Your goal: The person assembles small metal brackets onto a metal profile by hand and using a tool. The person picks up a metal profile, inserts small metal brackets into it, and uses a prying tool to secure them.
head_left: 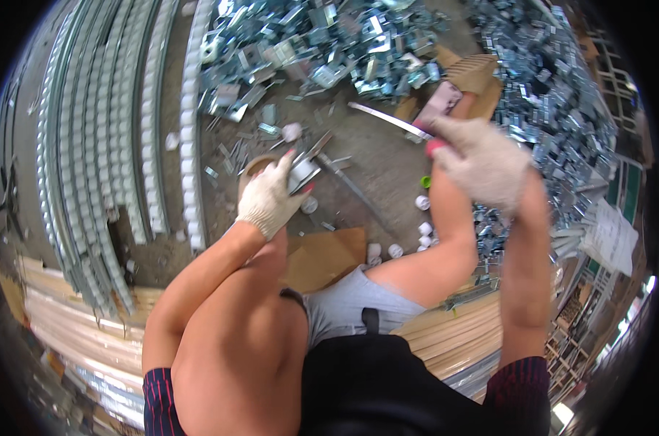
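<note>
My left hand (271, 190), in a pale knit glove with bare pink-nailed fingertips, is closed round a small silver metal bracket with a white piece (302, 171) in it. A short flat metal piece (320, 145) juts out just beyond it. My right hand (485, 156), gloved alike and blurred by motion, is raised over my right leg. Its fingers close on a long thin silver metal bar (389, 120) that points left; what lies inside the grip is hidden. Between my hands, a narrow metal strip (355, 190) rests on the floor.
Heaps of shiny metal brackets (329, 47) and smaller metal pieces (554, 109) cover the far floor and right side. Long rails with white rollers (111, 123) line the left. Loose white rollers (425, 229), a green ring (426, 182) and cardboard (326, 254) lie near my legs.
</note>
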`<state>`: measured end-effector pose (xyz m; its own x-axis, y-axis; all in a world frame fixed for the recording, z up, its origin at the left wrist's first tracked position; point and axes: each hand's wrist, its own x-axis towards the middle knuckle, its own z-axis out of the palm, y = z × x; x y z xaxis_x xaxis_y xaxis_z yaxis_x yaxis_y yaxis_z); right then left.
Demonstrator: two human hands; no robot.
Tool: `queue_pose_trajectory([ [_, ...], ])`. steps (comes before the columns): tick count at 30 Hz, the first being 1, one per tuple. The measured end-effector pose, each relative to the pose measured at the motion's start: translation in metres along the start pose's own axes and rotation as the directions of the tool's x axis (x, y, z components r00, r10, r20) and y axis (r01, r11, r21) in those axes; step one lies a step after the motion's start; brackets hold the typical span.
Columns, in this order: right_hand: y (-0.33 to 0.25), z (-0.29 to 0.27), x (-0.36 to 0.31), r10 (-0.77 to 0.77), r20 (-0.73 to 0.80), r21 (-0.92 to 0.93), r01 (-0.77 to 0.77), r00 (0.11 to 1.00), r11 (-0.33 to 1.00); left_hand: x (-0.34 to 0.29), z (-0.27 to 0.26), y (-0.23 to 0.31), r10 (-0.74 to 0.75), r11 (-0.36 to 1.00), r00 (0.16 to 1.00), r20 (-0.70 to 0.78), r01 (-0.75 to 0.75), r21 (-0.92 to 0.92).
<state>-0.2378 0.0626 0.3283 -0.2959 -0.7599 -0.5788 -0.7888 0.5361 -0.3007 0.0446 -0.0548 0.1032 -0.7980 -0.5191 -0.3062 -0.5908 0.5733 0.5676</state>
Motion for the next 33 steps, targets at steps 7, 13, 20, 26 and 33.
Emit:
queue_pose_trajectory([
  [7,0.104,0.265,0.017,0.374,-0.505,0.447,-0.135,0.778,0.884,0.018,-0.027,0.027,-0.133,0.991,0.979,0.154,0.130,0.031],
  [13,0.089,0.310,0.039,0.358,-0.448,0.283,-0.249,0.820,0.926,0.017,-0.039,0.025,-0.254,0.963,0.946,0.202,0.228,0.143],
  [20,0.080,0.234,0.109,0.350,-0.662,0.486,0.024,0.662,0.874,0.006,-0.030,0.026,-0.268,0.963,0.941,0.207,0.259,0.069],
  [26,0.072,0.180,0.163,0.047,-0.779,0.062,0.003,0.625,0.998,0.007,-0.026,0.025,-0.253,0.967,0.960,0.122,0.251,0.035],
  [33,0.082,0.151,0.141,0.069,-0.701,0.304,0.209,0.710,0.930,0.002,-0.019,0.009,-0.121,0.991,0.986,0.113,0.126,-0.035],
])
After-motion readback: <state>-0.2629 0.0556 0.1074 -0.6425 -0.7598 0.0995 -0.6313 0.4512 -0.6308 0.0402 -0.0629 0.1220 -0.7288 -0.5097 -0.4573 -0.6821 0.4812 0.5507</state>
